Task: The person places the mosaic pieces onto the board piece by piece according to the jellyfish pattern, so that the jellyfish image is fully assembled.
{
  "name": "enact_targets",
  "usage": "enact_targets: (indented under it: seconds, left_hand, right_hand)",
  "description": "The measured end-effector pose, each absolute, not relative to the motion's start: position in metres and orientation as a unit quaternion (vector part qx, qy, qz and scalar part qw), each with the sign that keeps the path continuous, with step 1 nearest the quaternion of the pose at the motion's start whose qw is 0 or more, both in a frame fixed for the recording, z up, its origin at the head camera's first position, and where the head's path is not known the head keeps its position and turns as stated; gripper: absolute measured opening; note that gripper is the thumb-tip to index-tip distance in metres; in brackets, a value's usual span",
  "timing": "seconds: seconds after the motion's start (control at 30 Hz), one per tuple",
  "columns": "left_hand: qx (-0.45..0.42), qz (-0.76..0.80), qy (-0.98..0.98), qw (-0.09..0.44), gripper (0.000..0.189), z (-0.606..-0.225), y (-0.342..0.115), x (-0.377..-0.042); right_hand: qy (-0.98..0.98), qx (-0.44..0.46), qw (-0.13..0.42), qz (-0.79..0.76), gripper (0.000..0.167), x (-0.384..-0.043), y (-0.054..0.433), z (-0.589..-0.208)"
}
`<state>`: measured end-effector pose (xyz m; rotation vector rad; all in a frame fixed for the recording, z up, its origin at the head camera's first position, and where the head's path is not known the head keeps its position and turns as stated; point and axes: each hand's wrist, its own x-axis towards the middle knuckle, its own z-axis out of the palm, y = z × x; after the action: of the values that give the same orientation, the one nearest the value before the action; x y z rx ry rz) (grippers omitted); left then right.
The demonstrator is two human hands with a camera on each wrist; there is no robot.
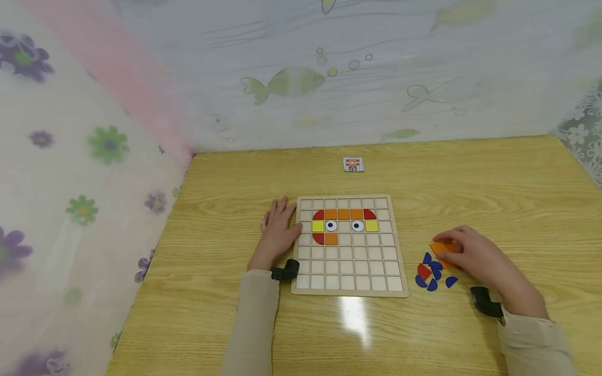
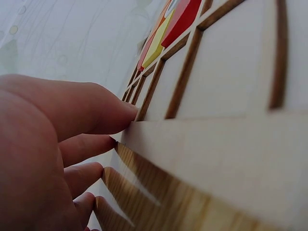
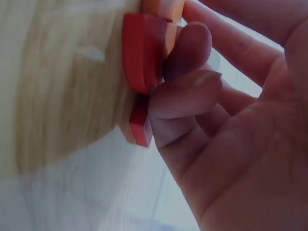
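Note:
At the left edge of the wooden grid board, my left hand lies with fingers extended. Its thumb touches the board's rim, and the other fingers are beside it over the table. On the board are red quarter-round pieces, orange squares, yellow squares and two eye pieces. Right of the board, my right hand pinches an orange tile between thumb and finger. Close to those fingertips is a loose red piece; the hand partly hides the orange tile.
Several blue rounded pieces lie loose left of my right hand, with red among them. A small pattern card rests behind the board. A fish-patterned curtain borders the table's back edge.

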<state>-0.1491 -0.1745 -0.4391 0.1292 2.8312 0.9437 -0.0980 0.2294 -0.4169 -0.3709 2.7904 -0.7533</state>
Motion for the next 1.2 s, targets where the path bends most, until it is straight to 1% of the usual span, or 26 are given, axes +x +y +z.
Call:
enact_targets:
  seconds: [0.2, 0.4, 0.53, 0.73, 0.9, 1.2]
  left_hand:
    - [0.041, 0.304, 0.949, 0.074, 0.056, -0.44, -0.178, -0.151]
    - [0.039, 0.304, 0.949, 0.068, 0.056, -0.44, -0.181, -0.152]
    - [0.043, 0.306, 0.949, 0.066, 0.056, -0.439, -0.18, -0.152]
    - [0.043, 0.299, 0.951, 0.069, 0.056, -0.44, -0.177, -0.152]
    - [0.044, 0.299, 0.95, 0.073, 0.056, -0.439, -0.176, -0.151]
    - [0.043, 0.307, 0.948, 0.075, 0.055, -0.44, -0.174, -0.15]
  right_hand:
    - [0.955, -0.127, 0.104, -0.247, 0.04, -0.103, 0.219, -0.416]
    - [0.956, -0.125, 0.107, -0.244, 0.04, -0.108, 0.21, -0.415]
    - [0.955, -0.122, 0.109, -0.246, 0.038, -0.11, 0.207, -0.414]
    - [0.952, -0.108, 0.126, -0.256, 0.036, -0.112, 0.207, -0.413]
    - [0.946, -0.11, 0.142, -0.268, 0.039, -0.115, 0.208, -0.413]
    - [0.939, -0.129, 0.135, -0.288, 0.027, -0.119, 0.209, -0.414]
